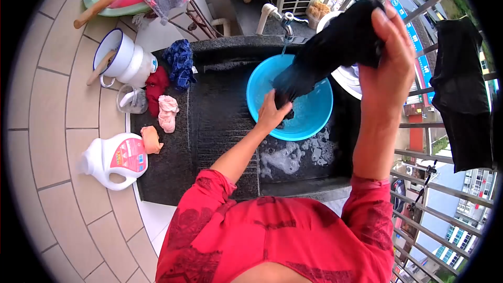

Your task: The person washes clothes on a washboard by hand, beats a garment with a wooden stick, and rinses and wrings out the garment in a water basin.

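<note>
A wet black garment (335,42) stretches slantwise between my two hands; its exact kind cannot be made out. My right hand (390,36) is raised and closed on its upper end. Lower down, my left hand (272,111) grips the bottom end just over a blue basin (253,81). Water fills part of the basin, and a thin stream runs into it from the metal tap (287,23). The basin stands in a dark stone sink (220,120) with a ribbed washing slab on its left side.
Soap suds (285,158) lie in front of the basin. Along the left ledge are a blue patterned cloth (179,65), a pink cloth (167,113), a detergent jug (116,160) and an enamel mug (118,52). Black trousers (461,94) hang by the railing (445,199) at right.
</note>
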`<state>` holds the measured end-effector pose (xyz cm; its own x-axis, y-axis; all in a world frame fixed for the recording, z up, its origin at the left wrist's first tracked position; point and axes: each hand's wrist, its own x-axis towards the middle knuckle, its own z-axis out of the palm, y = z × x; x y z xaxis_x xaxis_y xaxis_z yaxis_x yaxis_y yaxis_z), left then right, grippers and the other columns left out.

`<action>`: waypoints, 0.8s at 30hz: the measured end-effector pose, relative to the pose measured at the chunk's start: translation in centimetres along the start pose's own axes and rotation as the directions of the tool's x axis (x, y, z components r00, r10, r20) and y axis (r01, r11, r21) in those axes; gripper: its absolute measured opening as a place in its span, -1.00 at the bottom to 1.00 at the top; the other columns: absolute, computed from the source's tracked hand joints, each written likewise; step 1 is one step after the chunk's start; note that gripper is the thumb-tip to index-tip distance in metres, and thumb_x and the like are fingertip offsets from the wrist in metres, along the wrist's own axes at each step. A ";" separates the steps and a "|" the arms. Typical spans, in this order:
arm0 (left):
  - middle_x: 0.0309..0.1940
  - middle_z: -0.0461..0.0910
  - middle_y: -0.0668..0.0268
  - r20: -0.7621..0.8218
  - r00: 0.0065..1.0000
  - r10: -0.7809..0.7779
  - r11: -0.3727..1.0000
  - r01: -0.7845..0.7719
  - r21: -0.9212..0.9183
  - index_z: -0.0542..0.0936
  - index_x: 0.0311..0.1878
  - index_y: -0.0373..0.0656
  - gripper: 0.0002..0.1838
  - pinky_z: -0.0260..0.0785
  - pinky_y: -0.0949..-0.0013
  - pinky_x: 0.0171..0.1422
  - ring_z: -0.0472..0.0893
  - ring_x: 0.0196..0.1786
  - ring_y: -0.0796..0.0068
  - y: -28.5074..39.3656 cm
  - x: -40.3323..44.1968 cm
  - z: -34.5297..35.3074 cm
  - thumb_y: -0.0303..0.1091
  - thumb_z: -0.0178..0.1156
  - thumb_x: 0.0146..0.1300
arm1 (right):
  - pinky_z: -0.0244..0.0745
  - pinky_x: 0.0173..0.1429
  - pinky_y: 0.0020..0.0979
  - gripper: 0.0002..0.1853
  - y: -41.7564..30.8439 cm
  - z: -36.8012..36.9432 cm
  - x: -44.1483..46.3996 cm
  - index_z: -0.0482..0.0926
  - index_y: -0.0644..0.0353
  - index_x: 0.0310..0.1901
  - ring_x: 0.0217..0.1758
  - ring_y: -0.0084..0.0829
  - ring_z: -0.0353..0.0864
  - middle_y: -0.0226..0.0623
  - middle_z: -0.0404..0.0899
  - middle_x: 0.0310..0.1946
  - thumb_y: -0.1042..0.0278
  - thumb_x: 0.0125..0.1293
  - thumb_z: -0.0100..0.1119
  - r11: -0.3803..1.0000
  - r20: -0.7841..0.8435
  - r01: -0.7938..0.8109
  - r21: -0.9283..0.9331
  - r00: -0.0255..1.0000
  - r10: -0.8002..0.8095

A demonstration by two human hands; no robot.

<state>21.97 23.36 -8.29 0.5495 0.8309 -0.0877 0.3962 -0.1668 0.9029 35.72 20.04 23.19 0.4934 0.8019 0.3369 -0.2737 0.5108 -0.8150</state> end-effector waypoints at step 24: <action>-0.29 0.52 0.23 -0.093 0.933 0.349 0.890 -0.361 -0.280 0.49 -0.14 -0.24 -0.65 0.33 0.41 0.00 0.52 -0.15 0.41 10.9 -1.2 -2.6 -0.32 0.31 0.02 | 0.27 -0.45 -0.62 -0.86 10.5 -6.4 -5.5 0.56 0.18 -0.16 -0.44 -0.66 0.41 -0.45 0.53 -0.36 0.37 0.28 0.14 0.871 -0.379 -0.407 0.276 0.786 0.488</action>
<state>23.70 21.93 2.80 0.5819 0.7663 0.2723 -0.0513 -0.2996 0.9527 35.46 19.04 9.75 0.5674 0.7622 -0.3115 -0.6670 0.2036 -0.7167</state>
